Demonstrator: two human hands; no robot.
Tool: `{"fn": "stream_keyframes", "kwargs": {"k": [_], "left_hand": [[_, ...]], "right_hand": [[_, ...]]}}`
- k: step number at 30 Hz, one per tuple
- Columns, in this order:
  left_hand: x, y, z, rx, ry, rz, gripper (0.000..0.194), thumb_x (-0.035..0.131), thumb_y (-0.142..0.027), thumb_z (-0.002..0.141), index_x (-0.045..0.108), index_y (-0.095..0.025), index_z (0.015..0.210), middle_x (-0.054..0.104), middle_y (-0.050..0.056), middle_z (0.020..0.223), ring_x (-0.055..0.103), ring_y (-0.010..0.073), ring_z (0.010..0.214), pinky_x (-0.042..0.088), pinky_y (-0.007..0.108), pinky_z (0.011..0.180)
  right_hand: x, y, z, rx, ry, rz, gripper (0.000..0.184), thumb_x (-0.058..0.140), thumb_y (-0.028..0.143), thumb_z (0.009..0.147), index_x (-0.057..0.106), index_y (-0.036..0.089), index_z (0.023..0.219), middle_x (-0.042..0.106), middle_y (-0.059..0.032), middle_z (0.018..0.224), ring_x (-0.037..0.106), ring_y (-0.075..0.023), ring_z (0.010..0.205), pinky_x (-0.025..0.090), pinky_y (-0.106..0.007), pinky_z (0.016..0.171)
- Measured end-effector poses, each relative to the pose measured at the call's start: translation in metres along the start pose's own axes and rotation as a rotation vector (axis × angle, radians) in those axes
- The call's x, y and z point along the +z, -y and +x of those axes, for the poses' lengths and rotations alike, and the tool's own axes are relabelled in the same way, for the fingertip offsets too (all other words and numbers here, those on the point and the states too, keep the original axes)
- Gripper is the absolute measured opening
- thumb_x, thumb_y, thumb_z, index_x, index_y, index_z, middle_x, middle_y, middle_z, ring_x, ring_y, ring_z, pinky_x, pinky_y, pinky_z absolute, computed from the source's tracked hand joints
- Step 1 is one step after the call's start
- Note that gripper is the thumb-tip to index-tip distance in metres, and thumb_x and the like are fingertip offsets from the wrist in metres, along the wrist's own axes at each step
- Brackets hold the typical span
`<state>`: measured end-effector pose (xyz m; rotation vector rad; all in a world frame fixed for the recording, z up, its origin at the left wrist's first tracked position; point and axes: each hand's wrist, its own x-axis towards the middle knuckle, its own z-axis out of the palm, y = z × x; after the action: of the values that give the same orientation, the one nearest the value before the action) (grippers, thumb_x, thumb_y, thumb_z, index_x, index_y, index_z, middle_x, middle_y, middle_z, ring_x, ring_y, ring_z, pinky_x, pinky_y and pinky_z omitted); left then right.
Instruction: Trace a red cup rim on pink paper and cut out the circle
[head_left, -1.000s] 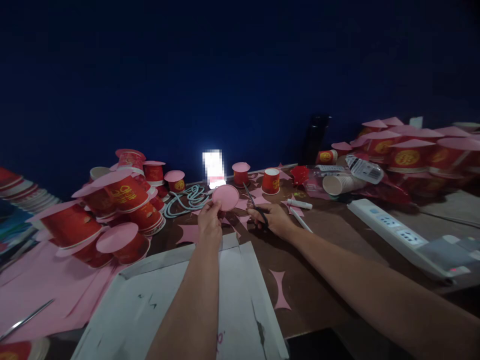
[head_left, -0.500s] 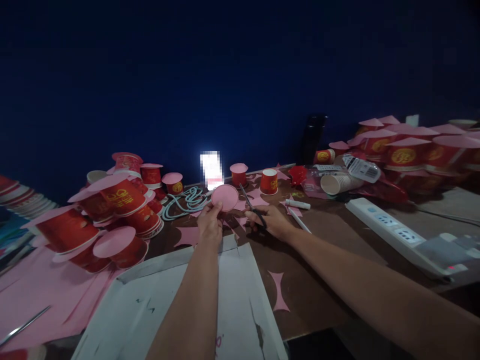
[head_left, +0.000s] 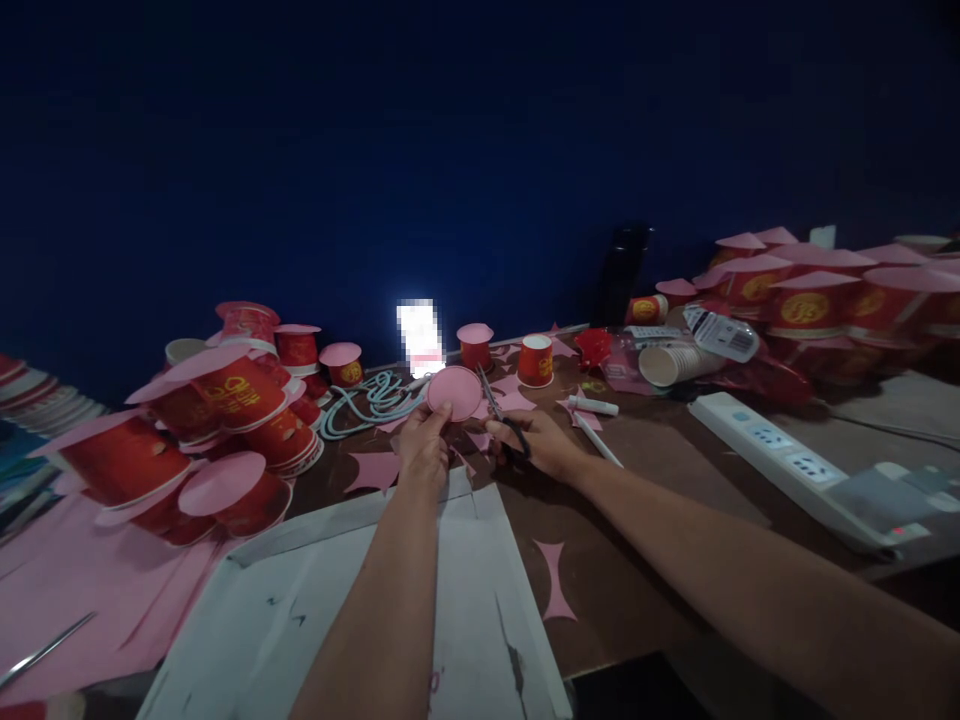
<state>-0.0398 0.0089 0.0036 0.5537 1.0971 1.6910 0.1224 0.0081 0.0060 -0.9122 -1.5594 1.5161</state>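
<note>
My left hand (head_left: pixel 426 440) pinches the lower edge of a round pink paper disc (head_left: pixel 454 393), which has a darker line near its rim. In my right hand (head_left: pixel 541 442) is a pair of scissors (head_left: pixel 491 397) with dark handles, fingers through the loops. The blades point up and away, just right of the disc, and look slightly parted. Beyond the hands stand a red paper cup with a pink disc on top (head_left: pixel 475 346) and a red paper cup (head_left: pixel 536 361) with a white top. Pink paper scraps (head_left: pixel 375 471) lie around my hands.
Stacked red cups with pink discs (head_left: pixel 240 392) rise at left, more (head_left: pixel 814 300) at right. A lit phone (head_left: pixel 421 335), its screen blurred out, stands behind a coiled cable (head_left: pixel 367 405). A power strip (head_left: pixel 772 455), a white marker (head_left: pixel 592 406) and a shallow white box (head_left: pixel 300 600) lie nearer.
The disc in my left hand has shifted slightly right, nearer the scissors, and its face is turned a little. The whole view has moved slightly.
</note>
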Motion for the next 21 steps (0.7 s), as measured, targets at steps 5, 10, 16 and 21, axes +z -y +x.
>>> {"fn": "stream_keyframes", "kwargs": {"k": [5, 10, 16, 21], "left_hand": [[-0.001, 0.005, 0.004, 0.013, -0.007, 0.001, 0.036, 0.081, -0.023, 0.054, 0.058, -0.017, 0.08, 0.065, 0.001, 0.074, 0.063, 0.0144, 0.064, 0.05, 0.025, 0.056], [-0.003, 0.009, 0.007, 0.004, 0.016, -0.024, 0.041, 0.082, -0.024, 0.051, 0.059, -0.016, 0.084, 0.066, 0.002, 0.077, 0.063, 0.0142, 0.067, 0.052, 0.027, 0.064], [-0.005, 0.013, 0.011, 0.014, 0.019, -0.025, 0.042, 0.082, -0.026, 0.052, 0.06, -0.016, 0.086, 0.066, 0.002, 0.076, 0.063, 0.0146, 0.065, 0.052, 0.029, 0.065], [-0.004, 0.012, 0.011, 0.013, 0.023, -0.024, 0.042, 0.082, -0.026, 0.052, 0.06, -0.015, 0.086, 0.067, 0.003, 0.077, 0.063, 0.0148, 0.064, 0.051, 0.028, 0.063]], "right_hand": [[0.0, 0.001, -0.001, 0.026, 0.003, -0.003, 0.043, 0.069, 0.055, 0.07, 0.066, 0.013, 0.078, 0.058, 0.0003, 0.055, 0.05, -0.0093, 0.048, 0.035, -0.02, 0.044], [0.0, -0.002, 0.0, 0.034, -0.008, 0.021, 0.048, 0.071, 0.054, 0.069, 0.067, 0.012, 0.094, 0.059, 0.0003, 0.056, 0.05, -0.0095, 0.047, 0.036, -0.02, 0.041], [0.0, -0.001, 0.0, 0.028, 0.001, 0.036, 0.049, 0.071, 0.055, 0.069, 0.068, 0.011, 0.091, 0.058, 0.001, 0.054, 0.049, -0.0087, 0.044, 0.034, -0.02, 0.039], [0.0, -0.001, 0.001, 0.022, -0.016, 0.05, 0.049, 0.074, 0.051, 0.067, 0.069, 0.011, 0.096, 0.058, 0.0016, 0.056, 0.05, -0.009, 0.046, 0.036, -0.02, 0.041]]}}
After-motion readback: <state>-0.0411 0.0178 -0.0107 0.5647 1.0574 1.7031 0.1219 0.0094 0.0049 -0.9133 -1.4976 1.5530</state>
